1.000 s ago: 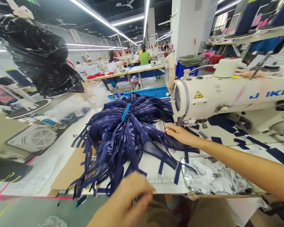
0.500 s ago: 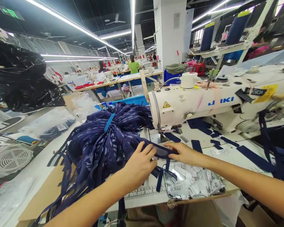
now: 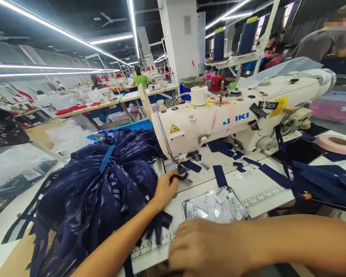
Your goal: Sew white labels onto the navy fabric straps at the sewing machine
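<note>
Right now our left hand [image 3: 165, 188] pinches the end of one navy fabric strip [image 3: 181, 177] just in front of the presser foot [image 3: 181, 167] of the white sewing machine [image 3: 236, 115], so we judge that this strip is being fed in and is not yet stitched. Left of the machine lies the tied bundle of navy strips [image 3: 95, 192], large and seemingly unworked; a few loose navy pieces [image 3: 219, 175] lie on the bed under the machine's arm. Our right hand [image 3: 204, 252] hangs low at the near table edge, in front of the metal tray of woven labels [image 3: 216, 202]; we cannot tell whether it grips anything. On the machine's arm we read JUKI in blue, beside a yellow warning triangle; the tray labels are too small to read.
</note>
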Available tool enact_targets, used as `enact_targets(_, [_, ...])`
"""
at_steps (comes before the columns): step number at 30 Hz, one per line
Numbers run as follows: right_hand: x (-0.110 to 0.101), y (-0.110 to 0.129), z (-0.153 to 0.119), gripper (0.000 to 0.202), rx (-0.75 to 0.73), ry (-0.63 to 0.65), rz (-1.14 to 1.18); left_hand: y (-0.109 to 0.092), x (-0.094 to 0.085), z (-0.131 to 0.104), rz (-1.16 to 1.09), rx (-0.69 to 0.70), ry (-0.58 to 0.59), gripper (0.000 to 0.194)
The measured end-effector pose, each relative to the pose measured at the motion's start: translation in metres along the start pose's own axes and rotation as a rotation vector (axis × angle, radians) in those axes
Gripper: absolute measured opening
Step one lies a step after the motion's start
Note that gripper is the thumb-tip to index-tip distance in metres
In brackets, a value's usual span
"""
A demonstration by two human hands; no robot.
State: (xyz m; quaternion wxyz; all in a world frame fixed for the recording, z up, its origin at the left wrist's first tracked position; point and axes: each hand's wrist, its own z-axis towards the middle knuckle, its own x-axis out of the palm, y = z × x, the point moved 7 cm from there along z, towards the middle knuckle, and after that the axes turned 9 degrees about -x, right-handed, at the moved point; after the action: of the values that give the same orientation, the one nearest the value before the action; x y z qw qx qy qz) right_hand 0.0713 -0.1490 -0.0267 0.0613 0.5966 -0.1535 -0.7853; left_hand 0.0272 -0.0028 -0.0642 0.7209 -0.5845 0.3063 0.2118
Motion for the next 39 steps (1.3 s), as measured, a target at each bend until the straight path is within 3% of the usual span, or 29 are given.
enact_targets(5, [-0.053,-0.075,-0.125,0.021,0.624,-0.427,0.037,0.024,-0.028,-0.016,-0.097,0.014,0.042,0.017])
enact_targets(8, [-0.071,-0.099,-0.181,0.018,0.843,-0.457,-0.121,0.024,-0.038,-0.019,-0.093,0.059,-0.027,0.030])
enact_targets(10, [-0.071,-0.104,-0.197,0.015,0.907,-0.384,-0.184,0.021,-0.038,-0.021,-0.115,0.075,-0.057,0.036])
enact_targets(17, [-0.041,-0.103,-0.181,0.036,0.959,0.158,-0.472,0.009,-0.015,-0.030,-0.202,-0.070,0.084,0.027])
enact_targets(19, [-0.036,-0.105,-0.180,0.041,0.979,0.231,-0.514,0.005,-0.012,-0.032,-0.234,-0.111,0.115,0.025])
enact_targets(21, [-0.034,-0.106,-0.180,0.043,0.982,0.221,-0.504,0.001,-0.013,-0.033,-0.250,-0.134,0.115,0.024])
enact_targets(27, [-0.042,-0.107,-0.189,0.021,0.984,0.027,-0.370,-0.007,-0.012,-0.031,-0.292,-0.140,0.137,0.022])
enact_targets(29, [-0.051,-0.106,-0.190,0.015,0.983,-0.165,-0.222,-0.007,-0.011,-0.029,-0.315,-0.143,0.137,0.021])
enact_targets(32, [-0.055,-0.106,-0.184,0.016,0.970,-0.536,0.220,-0.002,-0.006,-0.027,-0.366,-0.196,0.161,0.022])
enact_targets(36, [-0.044,-0.100,-0.141,0.025,0.878,-0.855,0.633,0.002,0.002,-0.027,-0.453,-0.273,0.210,0.025])
enact_targets(39, [-0.030,-0.096,-0.098,0.025,0.809,-0.973,0.767,0.002,0.001,-0.029,-0.530,-0.309,0.222,0.028])
